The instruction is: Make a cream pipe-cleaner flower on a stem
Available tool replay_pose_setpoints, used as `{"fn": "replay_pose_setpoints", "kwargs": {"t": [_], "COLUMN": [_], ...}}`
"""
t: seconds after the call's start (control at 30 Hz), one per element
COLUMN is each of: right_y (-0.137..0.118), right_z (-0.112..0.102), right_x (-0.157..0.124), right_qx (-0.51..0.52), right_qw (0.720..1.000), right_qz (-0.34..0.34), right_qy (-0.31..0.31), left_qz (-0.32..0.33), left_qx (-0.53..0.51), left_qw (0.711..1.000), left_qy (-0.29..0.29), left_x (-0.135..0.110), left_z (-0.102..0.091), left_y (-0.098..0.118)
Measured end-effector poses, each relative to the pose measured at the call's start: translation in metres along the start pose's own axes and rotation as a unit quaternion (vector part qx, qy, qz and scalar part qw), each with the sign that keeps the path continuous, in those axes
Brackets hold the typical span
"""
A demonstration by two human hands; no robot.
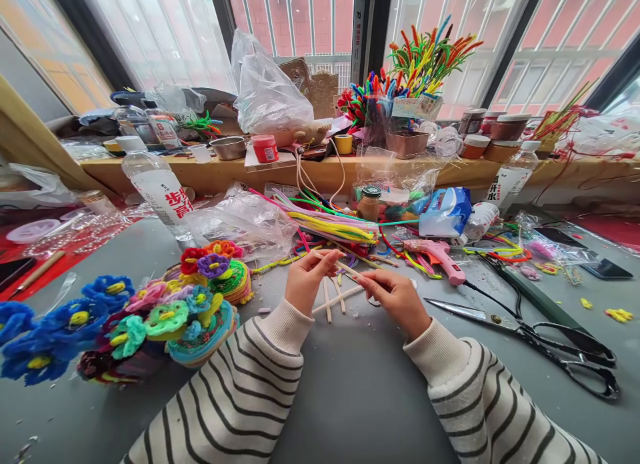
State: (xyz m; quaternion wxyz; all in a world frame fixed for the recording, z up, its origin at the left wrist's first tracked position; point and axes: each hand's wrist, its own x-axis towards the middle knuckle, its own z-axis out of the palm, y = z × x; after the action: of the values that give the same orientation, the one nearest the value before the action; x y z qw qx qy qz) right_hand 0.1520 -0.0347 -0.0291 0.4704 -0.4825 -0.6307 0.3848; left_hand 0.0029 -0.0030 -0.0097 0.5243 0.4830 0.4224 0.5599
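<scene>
My left hand (311,281) and my right hand (397,299) are raised over the middle of the grey table, fingers pinched. Between them runs a thin pale wooden stick (349,271), one end in each hand's fingertips. Several more pale sticks (328,301) lie crossed on the table just beneath. To the right of my right hand rests a large pair of scissors (520,327) with black handles. A pink glue gun (436,255) lies behind them. Left of my left hand stand fuzzy pipe-cleaner flowers (167,317) in many colours.
A bundle of coloured pipe cleaners (330,221) lies behind the hands near a clear plastic bag (240,224). Water bottles stand left (155,184) and right (515,174). A phone (607,264) lies at the right. The wooden ledge (240,174) holds jars and more pipe cleaners.
</scene>
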Motion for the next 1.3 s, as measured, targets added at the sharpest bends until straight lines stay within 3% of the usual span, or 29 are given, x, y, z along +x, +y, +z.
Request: {"fn": "replay_pose_setpoints", "kwargs": {"t": [0.07,0.2,0.3,0.43,0.63,0.97,1.1,1.3], "right_y": [0.001,0.003,0.005,0.007,0.008,0.005,0.003,-0.005], "right_z": [-0.003,-0.007,-0.006,-0.008,-0.014,-0.016,-0.016,-0.013], "right_x": [0.001,0.004,0.005,0.008,0.011,0.011,0.009,0.005], "right_qx": [0.148,0.392,0.469,0.514,0.527,0.557,0.545,0.540], "right_qw": [0.988,0.911,0.871,0.843,0.830,0.823,0.835,0.842], "right_qz": [0.052,0.115,0.131,0.118,0.104,0.047,0.022,0.004], "right_qy": [0.015,0.057,0.065,0.110,0.151,0.100,0.069,0.027], "left_qz": [-0.034,-0.080,-0.106,-0.119,-0.113,-0.109,-0.041,0.059], "left_qx": [-0.061,-0.120,-0.113,-0.082,-0.062,0.078,0.185,0.350], "left_qw": [0.998,0.990,0.987,0.989,0.992,0.990,0.981,0.934], "left_qy": [0.003,-0.005,-0.035,-0.028,-0.010,-0.040,-0.042,-0.039], "left_x": [0.000,-0.001,-0.004,-0.004,-0.002,-0.001,-0.002,-0.003], "left_z": [0.000,0.004,0.006,0.006,0.004,0.003,0.003,-0.001], "left_y": [0.000,0.000,0.001,0.001,0.001,-0.003,-0.007,-0.012]}}
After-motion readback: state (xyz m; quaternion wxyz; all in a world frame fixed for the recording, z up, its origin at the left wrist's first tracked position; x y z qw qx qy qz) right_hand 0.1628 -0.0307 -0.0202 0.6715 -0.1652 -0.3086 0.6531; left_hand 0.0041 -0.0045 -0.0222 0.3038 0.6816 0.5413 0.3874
